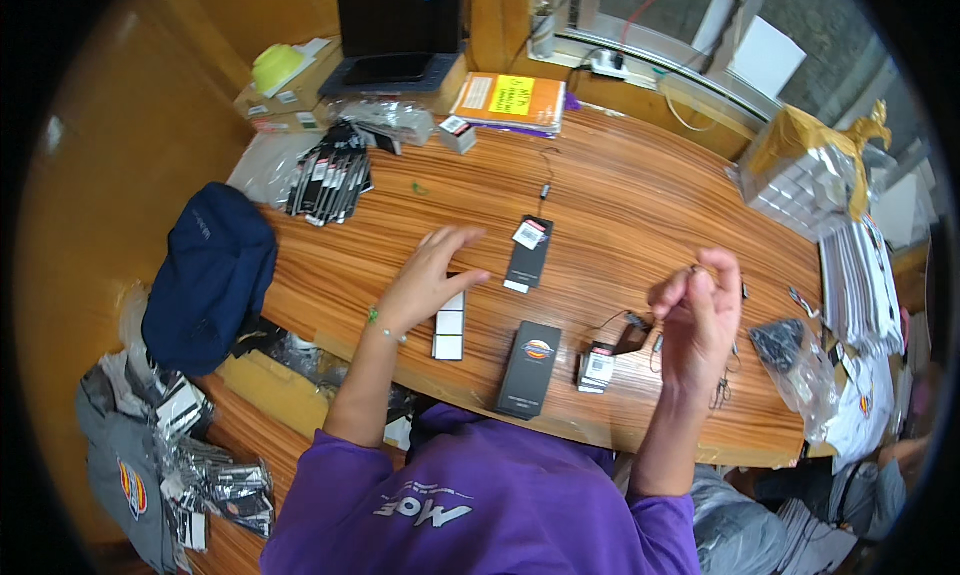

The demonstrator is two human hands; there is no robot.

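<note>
My left hand (432,273) hovers with fingers apart over a strip of white labels (449,343), partly covering it; nothing shows in its grasp. To its right lies a black hang tag (524,265) with a white sticker and a cord stretching away from me. Nearer me sits a stack of black hang tags (528,373) with a round logo. Beside that is a smaller pile of stickered tags (596,369) with cords. My right hand (700,310) is raised over the table, thumb and fingertips pinched together; whatever they hold is too small to make out. Loose black cords (720,390) lie beneath it.
Bundled black tags (330,180) and a navy bag (210,280) are at left. Behind stand a laptop (400,40), a small box (457,135) and an orange folder (545,95). At right are a taped clear package (805,170), stacked papers (858,285) and a plastic bag (795,365) of black cords.
</note>
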